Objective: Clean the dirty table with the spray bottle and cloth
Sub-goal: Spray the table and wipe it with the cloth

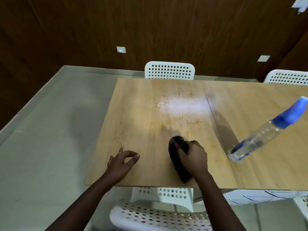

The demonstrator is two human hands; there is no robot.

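A light wooden table (141, 122) carries wet droplets and brownish crumbs (180, 107) around its middle. My right hand (193, 157) grips a dark cloth (176, 162) that lies on the table near the front edge. My left hand (121, 160) hovers at the table's front left with its fingers loosely curled and holds nothing. A clear spray bottle with a blue head (266, 130) stands on the right part of the table, apart from both hands.
White perforated chairs stand at the far side (169, 70), at the far right (286, 77) and right below me at the near edge (158, 215). Grey floor (50, 139) lies to the left. A dark wooden wall is behind.
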